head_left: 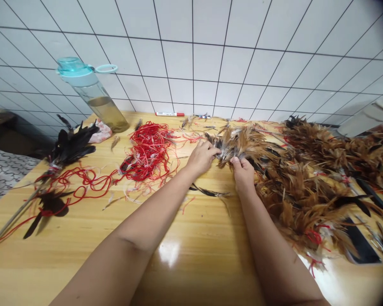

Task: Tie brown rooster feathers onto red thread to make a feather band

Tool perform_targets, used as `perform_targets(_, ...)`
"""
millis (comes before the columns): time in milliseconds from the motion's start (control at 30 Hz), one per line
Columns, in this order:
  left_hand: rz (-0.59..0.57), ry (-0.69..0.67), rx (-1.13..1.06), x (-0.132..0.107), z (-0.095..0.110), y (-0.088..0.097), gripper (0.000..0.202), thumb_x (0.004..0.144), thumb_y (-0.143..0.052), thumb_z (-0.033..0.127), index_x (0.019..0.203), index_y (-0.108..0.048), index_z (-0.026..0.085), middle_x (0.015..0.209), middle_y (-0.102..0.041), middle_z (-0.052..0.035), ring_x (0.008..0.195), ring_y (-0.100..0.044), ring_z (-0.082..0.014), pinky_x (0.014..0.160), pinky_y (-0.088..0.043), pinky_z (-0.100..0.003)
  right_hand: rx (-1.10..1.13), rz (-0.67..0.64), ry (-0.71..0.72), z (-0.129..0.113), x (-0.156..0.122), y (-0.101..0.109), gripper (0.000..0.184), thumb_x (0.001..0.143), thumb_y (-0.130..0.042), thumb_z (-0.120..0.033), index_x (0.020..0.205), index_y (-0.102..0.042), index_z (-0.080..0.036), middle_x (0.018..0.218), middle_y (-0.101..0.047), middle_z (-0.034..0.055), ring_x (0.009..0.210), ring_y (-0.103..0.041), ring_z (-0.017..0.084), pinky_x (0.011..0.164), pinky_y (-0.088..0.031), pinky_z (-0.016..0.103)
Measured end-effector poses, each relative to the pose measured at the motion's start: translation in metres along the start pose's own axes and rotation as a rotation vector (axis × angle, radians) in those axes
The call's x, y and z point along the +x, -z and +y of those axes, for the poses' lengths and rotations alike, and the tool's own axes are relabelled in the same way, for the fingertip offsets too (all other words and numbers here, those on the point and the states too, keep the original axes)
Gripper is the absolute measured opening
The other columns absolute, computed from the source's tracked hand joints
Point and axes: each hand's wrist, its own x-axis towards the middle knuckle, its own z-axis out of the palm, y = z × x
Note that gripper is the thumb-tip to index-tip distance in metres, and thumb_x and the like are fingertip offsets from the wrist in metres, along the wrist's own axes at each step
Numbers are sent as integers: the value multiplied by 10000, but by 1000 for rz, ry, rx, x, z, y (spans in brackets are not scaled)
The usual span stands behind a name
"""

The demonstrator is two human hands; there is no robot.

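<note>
Near the middle of the table lies a small heap of brown and grey feathers point(242, 142). My left hand point(202, 157) reaches to its left edge, fingers bent together on the grey quill ends. At the heap's front edge, my right hand point(243, 172) pinches feathers between thumb and forefinger. Larger piles of brown feathers point(293, 191) spread to the right, some tied with red string. A few dark loose feathers point(209, 192) lie on the wood between my forearms. Left of my left hand is a tangle of red string point(150, 151).
A water bottle point(95, 95) stands at the back left beside a tiled wall point(210, 59). Black feathers on a stick point(72, 144) lie at the left. A red marker point(170, 114) is by the wall. At the right are a phone point(362, 244) and scissors point(378, 242).
</note>
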Motion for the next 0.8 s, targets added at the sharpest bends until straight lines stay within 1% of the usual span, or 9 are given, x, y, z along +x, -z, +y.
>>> perform_targets(100,14,6,11,2,-5,-5,230,843,-540,150,970,-716,226,943,-570,-82,969,-460,-235,862,-399,-364,-35,42,-6,-5,-2,-1,308,775,-566,-471,714,-627,-176,708,-602,9,721,-532,160,749,-414,307)
perform_targets(233,71,19,-55,2,-8,-3,149,851,-542,154,861,-685,193,948,-580,-80,986,-464,-226,892,-401,-358,-57,28,52,-6,-3,-1,284,780,-557,-443,705,-632,-180,722,-615,14,743,-544,167,769,-419,313)
perform_targets(333,106,39,-117,2,-6,3,152,858,-518,127,881,-657,184,969,-588,-71,1002,-476,-208,920,-400,-350,-85,37,74,-4,-2,-1,285,778,-553,-445,706,-635,-182,722,-613,12,749,-549,175,772,-417,320)
perform_targets(400,116,39,-127,2,-5,6,191,865,-491,112,919,-658,187,983,-591,-69,1010,-480,-202,929,-401,-349,-104,39,78,-2,-2,0,289,775,-555,-450,702,-638,-183,715,-607,11,750,-553,180,773,-413,327)
perform_targets(500,101,-8,-93,1,-6,6,284,850,-480,82,995,-684,216,1016,-595,-66,1029,-469,-209,936,-402,-354,-85,41,72,-2,-1,0,289,771,-551,-449,694,-637,-184,716,-608,12,747,-558,181,777,-415,331)
perform_targets(567,71,-37,-52,1,-7,4,332,836,-482,69,1010,-705,242,1009,-597,-64,1027,-460,-219,920,-408,-358,-71,43,63,-3,-1,-1,288,769,-550,-448,691,-637,-185,712,-607,12,741,-557,180,772,-417,332)
perform_targets(700,40,-30,0,0,-12,0,324,814,-509,65,966,-732,245,961,-600,-70,1008,-463,-227,890,-419,-367,-80,45,58,-6,-2,-1,291,770,-548,-448,689,-638,-183,704,-604,13,738,-554,183,761,-419,332)
perform_targets(800,74,-9,-42,1,-13,1,215,823,-560,119,881,-739,224,963,-619,-68,992,-486,-218,901,-421,-372,-85,41,66,-7,-3,0,293,772,-545,-447,685,-635,-183,708,-606,18,740,-551,184,770,-424,335)
